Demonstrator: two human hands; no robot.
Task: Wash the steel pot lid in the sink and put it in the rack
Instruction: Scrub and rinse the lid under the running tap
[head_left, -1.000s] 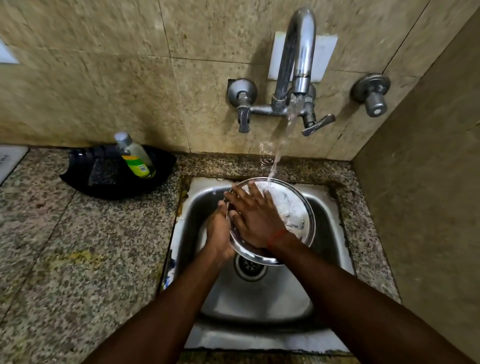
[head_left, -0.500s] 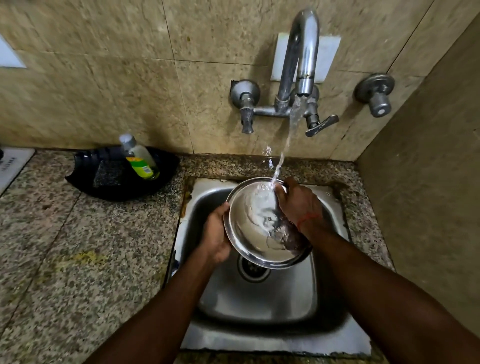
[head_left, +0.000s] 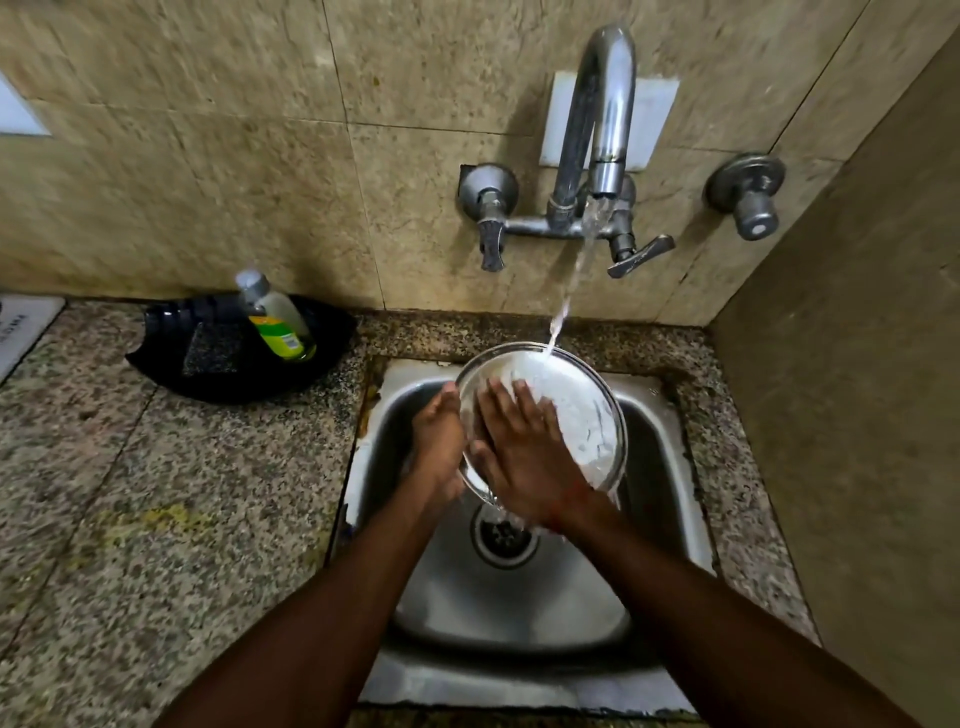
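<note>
The round steel pot lid (head_left: 582, 410) is held tilted over the steel sink (head_left: 660, 447), under the running water from the tap (head_left: 597, 130). White foam and splashing water cover its upper right part. My left hand (head_left: 439, 441) grips the lid's left rim. My right hand (head_left: 524, 452) lies flat on the lid's face with the fingers spread toward its left side. The lid's lower edge is hidden behind my right hand. No rack is in view.
A black tray (head_left: 171, 358) on the granite counter (head_left: 156, 519) at the left holds a dish soap bottle (head_left: 275, 322) and a dark scrub pad (head_left: 213, 348). The drain (head_left: 504, 535) lies below the lid. A tiled side wall (head_left: 857, 415) closes the right.
My right hand has slid from the lid's upper right rim back to its left and middle face. Foamy water now spreads over the lid's right side. My left hand keeps its hold.
</note>
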